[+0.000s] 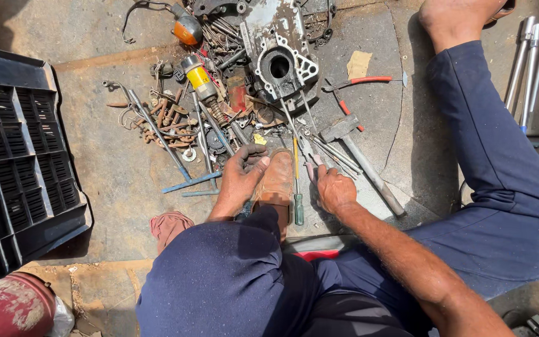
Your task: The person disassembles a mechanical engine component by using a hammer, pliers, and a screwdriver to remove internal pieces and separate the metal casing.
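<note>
My left hand (242, 173) rests on the dusty ground beside my foot (276, 182), fingers spread over small metal parts, holding nothing that I can make out. My right hand (334, 189) is curled near the handle end of pliers (310, 163) lying on the ground; whether it grips them is unclear. A green-handled screwdriver (297, 196) lies between the foot and my right hand. A hammer (360, 159) lies just right of that hand. A grey engine casing (282, 59) sits further ahead.
A pile of rusty bolts, springs and rods (169, 122) spreads at the left of the casing. Red-handled pliers (357, 82) lie at its right. A black plastic crate (17, 156) stands at the far left. Chrome tubes (525, 62) lie far right. A red rag (168, 226) lies near my knee.
</note>
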